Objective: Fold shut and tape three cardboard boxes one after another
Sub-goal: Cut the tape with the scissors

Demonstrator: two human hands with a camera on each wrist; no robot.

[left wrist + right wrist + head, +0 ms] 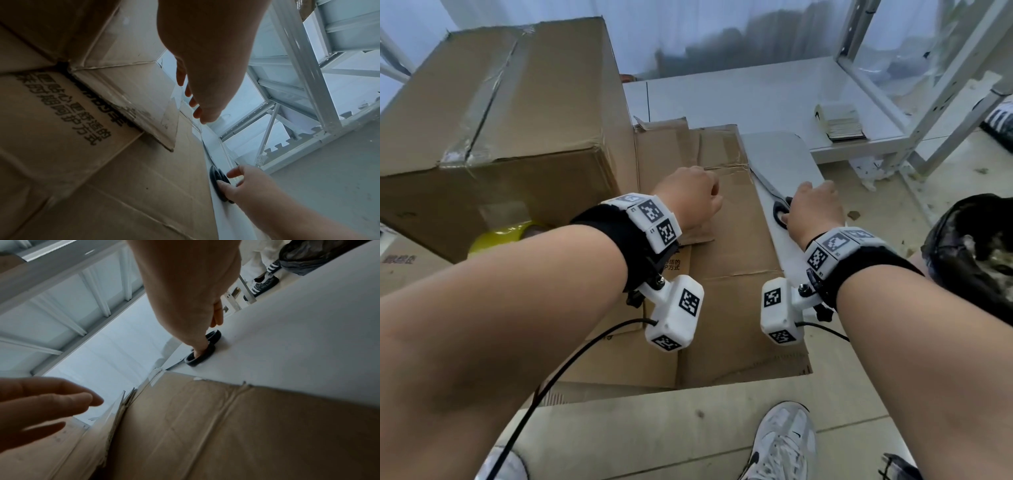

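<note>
A low brown cardboard box (729,260) lies in front of me with its flaps folded flat and clear tape along a seam. My left hand (690,198) hovers over that seam near the box's far right corner. Its fingers (193,100) are relaxed and hold nothing. My right hand (813,209) is down on the black-handled scissors (779,212), which lie on a white board (784,161) beside the box. One finger is hooked into a handle ring (193,361). A tall taped box (493,102) stands at the left, with a yellow tape roll (506,236) at its foot.
A white metal shelf frame (928,85) stands at the back right, with a stack of cards (842,120) on its low shelf. A black bag (969,246) sits at the right. My shoe (784,445) is on the tiled floor in front of the box.
</note>
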